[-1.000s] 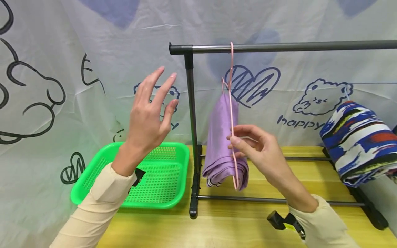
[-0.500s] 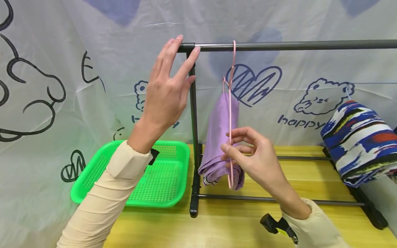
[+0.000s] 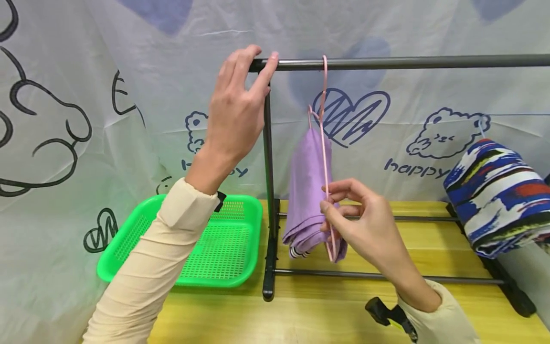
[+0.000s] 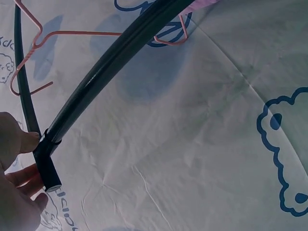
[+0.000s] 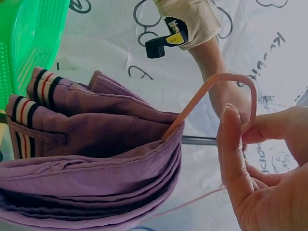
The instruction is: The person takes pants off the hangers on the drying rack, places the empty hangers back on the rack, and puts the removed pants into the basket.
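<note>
The right hand (image 3: 365, 220) pinches the near end of the pink hanger (image 3: 324, 157) between thumb and fingers, perhaps so that the hanger does not swing. Above this grip, its hook sits over the bar (image 3: 408, 62), which seems to carry the weight, so a light pinch is probably enough. The purple cloth (image 3: 305, 191) hangs folded over the hanger, just left of the grip; the right wrist view shows the pinched corner bare, sticking out from the fold.

The left hand (image 3: 234, 107), up and left of the pinch, has its fingers curled over the bar's end, at the corner of the rack (image 3: 270, 191), likely for steadying it. Below the left hand lies the green basket (image 3: 258, 239). Well right of both 2 grips hangs the striped cloth (image 3: 494, 191).
</note>
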The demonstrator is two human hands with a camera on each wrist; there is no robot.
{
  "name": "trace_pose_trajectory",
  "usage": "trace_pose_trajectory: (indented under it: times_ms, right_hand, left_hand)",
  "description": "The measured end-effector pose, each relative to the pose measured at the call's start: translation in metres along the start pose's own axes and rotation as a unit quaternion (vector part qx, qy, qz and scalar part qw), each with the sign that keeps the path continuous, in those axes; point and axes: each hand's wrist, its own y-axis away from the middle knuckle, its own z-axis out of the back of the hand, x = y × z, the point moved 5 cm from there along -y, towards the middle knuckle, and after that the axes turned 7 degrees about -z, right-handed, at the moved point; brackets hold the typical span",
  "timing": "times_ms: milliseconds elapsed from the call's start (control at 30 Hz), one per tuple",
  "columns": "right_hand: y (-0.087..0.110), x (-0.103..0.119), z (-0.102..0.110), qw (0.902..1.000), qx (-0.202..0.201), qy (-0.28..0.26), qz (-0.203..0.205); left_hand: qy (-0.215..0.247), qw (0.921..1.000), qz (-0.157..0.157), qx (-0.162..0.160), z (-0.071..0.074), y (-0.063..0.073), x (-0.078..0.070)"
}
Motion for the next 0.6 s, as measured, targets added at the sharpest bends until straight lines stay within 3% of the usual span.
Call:
trace_pose_trajectory:
  times_ms: [200, 400, 500, 600]
  right_hand:
    - [0.007, 0.006, 0.012, 0.9915, -0.023, 0.126, 0.027]
    - [0.009, 0.012, 0.021, 0.9753, -0.039, 0.211, 0.052]
    - [0.01, 0.014, 0.026, 0.963, -0.06, 0.254, 0.07]
    - [0.011, 0.013, 0.03, 0.9435, -0.09, 0.303, 0.1]
  left_hand:
    - [-0.005, 0.999, -0.024, -0.037, -0.001, -0.007, -0.001]
    - [0.011, 0.9983, -0.016, -0.055, -0.002, -0.01, 0.001]
    - [0.013, 0.9975, -0.013, -0.068, -0.001, -0.012, 0.002]
    - [0.005, 0.996, -0.011, -0.088, -0.001, -0.01, 0.002]
